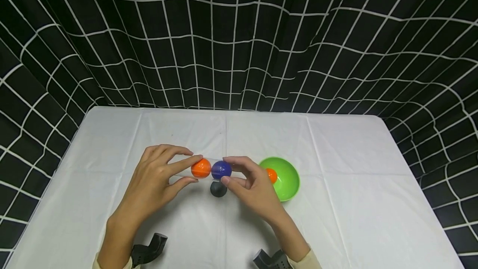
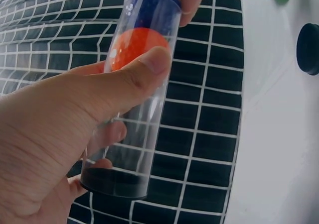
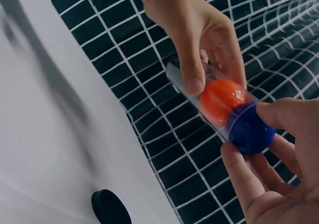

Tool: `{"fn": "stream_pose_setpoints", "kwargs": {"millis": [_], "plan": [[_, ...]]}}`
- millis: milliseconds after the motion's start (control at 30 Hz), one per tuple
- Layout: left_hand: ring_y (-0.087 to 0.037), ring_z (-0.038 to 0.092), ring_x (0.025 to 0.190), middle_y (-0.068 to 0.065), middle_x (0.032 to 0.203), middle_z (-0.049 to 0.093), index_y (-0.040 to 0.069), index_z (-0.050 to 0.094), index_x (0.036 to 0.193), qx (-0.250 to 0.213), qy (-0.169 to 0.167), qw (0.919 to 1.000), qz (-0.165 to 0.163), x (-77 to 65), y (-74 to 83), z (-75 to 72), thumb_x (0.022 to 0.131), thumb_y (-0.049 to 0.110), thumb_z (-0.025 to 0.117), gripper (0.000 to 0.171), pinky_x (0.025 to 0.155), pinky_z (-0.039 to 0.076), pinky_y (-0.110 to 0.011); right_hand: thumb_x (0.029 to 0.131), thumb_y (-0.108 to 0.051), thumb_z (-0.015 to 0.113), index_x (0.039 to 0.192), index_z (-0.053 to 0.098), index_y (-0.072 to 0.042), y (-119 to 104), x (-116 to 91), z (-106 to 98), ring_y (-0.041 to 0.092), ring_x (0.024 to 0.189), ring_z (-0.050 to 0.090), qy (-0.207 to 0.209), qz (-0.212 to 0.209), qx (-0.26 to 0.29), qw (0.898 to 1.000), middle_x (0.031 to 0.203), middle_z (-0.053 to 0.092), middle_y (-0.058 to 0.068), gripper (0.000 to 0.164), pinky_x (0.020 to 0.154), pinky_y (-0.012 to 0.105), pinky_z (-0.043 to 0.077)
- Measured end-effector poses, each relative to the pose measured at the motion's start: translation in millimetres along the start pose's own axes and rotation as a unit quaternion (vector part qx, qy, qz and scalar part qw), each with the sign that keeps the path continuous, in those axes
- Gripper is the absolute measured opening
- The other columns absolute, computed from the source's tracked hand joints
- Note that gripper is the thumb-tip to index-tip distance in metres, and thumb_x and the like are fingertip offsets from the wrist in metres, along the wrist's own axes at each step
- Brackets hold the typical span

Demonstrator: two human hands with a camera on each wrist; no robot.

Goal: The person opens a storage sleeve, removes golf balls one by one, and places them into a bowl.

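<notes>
My left hand (image 1: 158,173) grips a clear plastic tube (image 2: 134,129) with a black base, held in the air above the table. Inside the tube an orange ball (image 1: 201,168) sits beside the left thumb. At the tube's mouth is a dark blue ball (image 1: 221,170), partly inside and touching or nearly touching the orange one. My right hand (image 1: 257,186) pinches the blue ball between thumb and fingers, as the right wrist view also shows. A round black cap (image 1: 218,189) lies on the table below the tube.
Right of the right hand stands a green bowl (image 1: 289,182) with another orange ball (image 1: 271,175) in it, partly hidden by the hand. A white cloth covers the table (image 1: 354,202). Black netting-patterned curtain (image 1: 224,45) closes off the back and sides.
</notes>
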State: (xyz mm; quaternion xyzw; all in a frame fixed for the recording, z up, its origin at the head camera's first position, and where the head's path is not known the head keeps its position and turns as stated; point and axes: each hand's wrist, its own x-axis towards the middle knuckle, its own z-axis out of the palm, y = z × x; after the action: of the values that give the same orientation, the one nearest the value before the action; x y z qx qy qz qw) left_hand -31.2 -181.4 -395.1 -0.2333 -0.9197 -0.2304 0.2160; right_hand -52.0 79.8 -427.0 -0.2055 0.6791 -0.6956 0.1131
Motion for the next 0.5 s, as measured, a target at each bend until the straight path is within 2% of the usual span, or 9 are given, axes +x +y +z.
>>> {"fn": "stream_pose_setpoints", "kwargs": {"millis": [233,500], "plan": [[-0.024,0.066,0.116,0.0,0.118,0.076,0.029,0.078,0.127,-0.007,-0.002,1.0,-0.002,-0.2,-2.0,1.2,0.079,0.037,0.093,0.051,0.106,0.046,-0.049,0.096,0.005,0.072,0.138,0.06,0.003,-0.1,-0.4,0.2,0.008,0.113,0.073,0.006,-0.02,0.008,1.0,0.137,0.061,0.03,0.044,0.094,0.027,0.062],[-0.024,0.067,0.117,0.001,0.118,0.076,0.03,0.078,0.129,-0.023,-0.015,0.9994,-0.02,-1.0,-3.3,2.1,0.078,0.04,0.093,0.054,0.104,0.048,-0.05,0.095,0.006,0.072,0.138,0.059,0.005,-1.3,-1.6,-2.1,0.011,0.104,0.077,0.011,-0.017,0.021,1.0,0.136,0.06,0.033,0.044,0.092,0.025,0.063]]}}
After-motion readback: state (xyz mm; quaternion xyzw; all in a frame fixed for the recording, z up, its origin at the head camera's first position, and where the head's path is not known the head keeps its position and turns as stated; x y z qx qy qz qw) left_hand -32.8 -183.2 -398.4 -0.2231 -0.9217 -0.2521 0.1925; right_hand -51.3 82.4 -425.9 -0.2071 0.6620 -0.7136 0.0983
